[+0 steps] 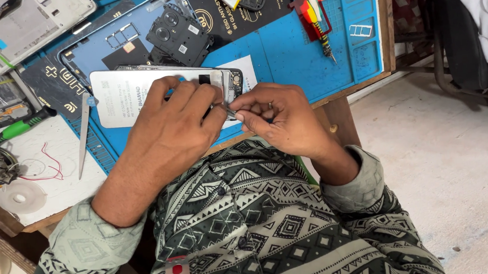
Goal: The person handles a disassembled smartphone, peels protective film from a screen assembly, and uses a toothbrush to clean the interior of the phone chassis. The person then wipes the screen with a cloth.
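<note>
An opened phone (130, 91) lies back-up on the blue work mat (289, 52), its white battery showing. My left hand (171, 128) rests on the phone's lower half, fingers pressing it down. My right hand (280, 117) sits just right of it, thumb and forefinger pinched on a thin metal tool (231, 113) whose tip meets the phone's edge near its camera end. The tool's tip is partly hidden by my fingers.
A blue phone back frame (103, 46) and a black camera cover (179, 35) lie behind the phone. Metal tweezers (84, 132) and a green-handled screwdriver (14, 130) lie at left. A red and yellow screwdriver (315, 15) lies at right. The table edge (362, 84) drops to the floor.
</note>
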